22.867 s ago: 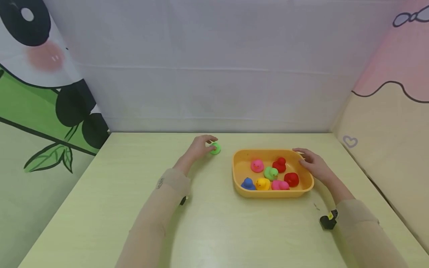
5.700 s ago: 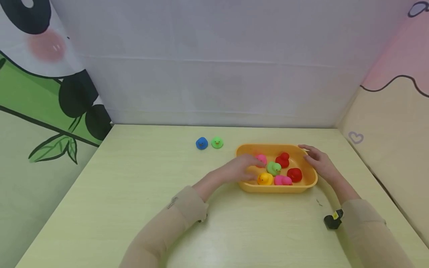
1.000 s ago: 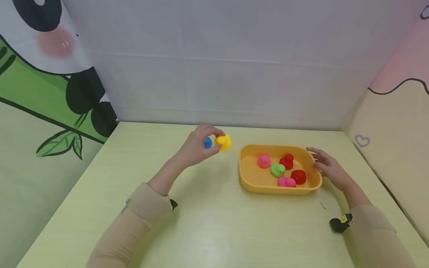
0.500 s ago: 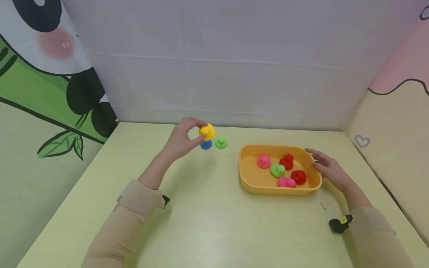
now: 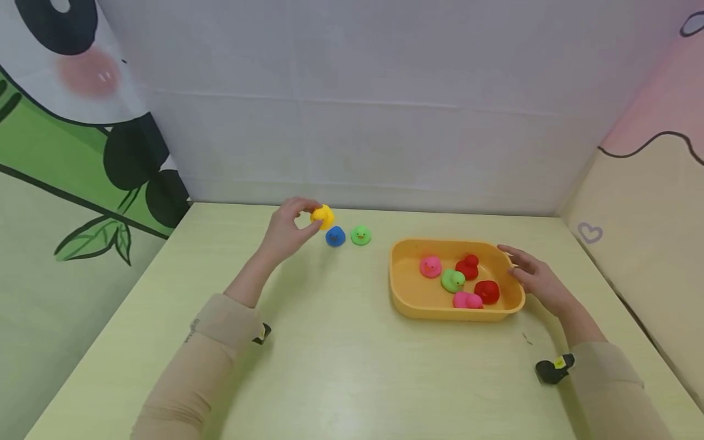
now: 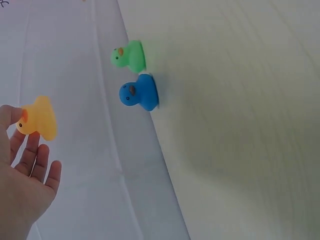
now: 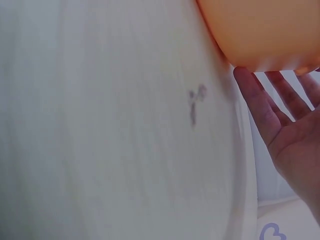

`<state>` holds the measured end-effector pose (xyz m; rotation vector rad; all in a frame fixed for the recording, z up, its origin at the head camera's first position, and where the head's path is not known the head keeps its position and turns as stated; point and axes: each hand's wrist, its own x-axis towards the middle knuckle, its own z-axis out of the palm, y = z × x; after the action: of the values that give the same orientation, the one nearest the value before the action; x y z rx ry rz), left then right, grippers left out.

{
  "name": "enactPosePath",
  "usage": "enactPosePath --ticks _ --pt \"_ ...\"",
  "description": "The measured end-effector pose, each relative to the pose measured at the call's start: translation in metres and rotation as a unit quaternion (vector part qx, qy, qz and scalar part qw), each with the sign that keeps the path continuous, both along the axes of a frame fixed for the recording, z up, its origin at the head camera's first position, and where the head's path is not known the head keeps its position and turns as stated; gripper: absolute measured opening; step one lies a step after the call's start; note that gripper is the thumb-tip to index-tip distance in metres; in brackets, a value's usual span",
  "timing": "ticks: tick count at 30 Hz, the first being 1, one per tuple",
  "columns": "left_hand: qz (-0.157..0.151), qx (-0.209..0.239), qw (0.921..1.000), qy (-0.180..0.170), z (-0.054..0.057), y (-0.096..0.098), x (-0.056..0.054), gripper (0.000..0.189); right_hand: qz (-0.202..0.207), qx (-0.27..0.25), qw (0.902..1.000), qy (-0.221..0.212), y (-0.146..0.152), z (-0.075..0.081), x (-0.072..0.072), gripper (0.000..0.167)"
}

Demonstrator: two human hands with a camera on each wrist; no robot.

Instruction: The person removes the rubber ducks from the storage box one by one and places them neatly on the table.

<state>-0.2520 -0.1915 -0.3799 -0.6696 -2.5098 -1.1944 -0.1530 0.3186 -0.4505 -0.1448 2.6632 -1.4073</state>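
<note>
In the head view my left hand (image 5: 288, 231) pinches a yellow rubber duck (image 5: 323, 216) between thumb and fingertips, above the table near its back edge. The left wrist view shows the yellow duck (image 6: 41, 119) off the surface. Just right of it a blue duck (image 5: 335, 236) stands on the table beside a green duck (image 5: 360, 235). My right hand (image 5: 536, 276) touches the right end of an orange-yellow tub (image 5: 409, 299) with fairly straight, spread fingers. Inside the tub lie a green duck (image 5: 452, 280), two pink ducks (image 5: 430, 266) and two red ducks (image 5: 487, 292).
The pale wooden table (image 5: 341, 366) meets a white cloth wall (image 5: 374, 146) at the back. Printed panels stand at both sides. A dark mark (image 7: 195, 102) shows on the table near the tub. A black wrist camera (image 5: 554, 369) sits at my right cuff.
Blue and yellow ducks have left the tub since the earliest frame. Over the last second my left hand carried the yellow duck leftward, past the green and blue ducks. My right hand stays at the tub.
</note>
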Motion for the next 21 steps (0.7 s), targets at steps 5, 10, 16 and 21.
enactPosePath --ticks 5,10,16,21 --pt "0.007 0.005 0.9999 -0.015 -0.008 -0.004 -0.007 0.030 -0.003 -0.001 1.0000 0.000 0.000 -0.001 0.000 0.057" --pt "0.012 0.002 0.9996 -0.025 -0.018 -0.008 -0.015 0.030 0.002 -0.009 1.0000 0.000 -0.001 -0.002 -0.001 0.056" --pt "0.024 0.000 0.9993 -0.030 -0.033 -0.011 -0.028 0.030 0.006 -0.010 0.9999 0.001 -0.002 -0.002 -0.002 0.055" --pt "0.042 -0.003 0.9977 -0.052 -0.045 -0.011 -0.038 0.030 0.004 -0.008 1.0000 0.002 -0.001 -0.001 -0.001 0.055"
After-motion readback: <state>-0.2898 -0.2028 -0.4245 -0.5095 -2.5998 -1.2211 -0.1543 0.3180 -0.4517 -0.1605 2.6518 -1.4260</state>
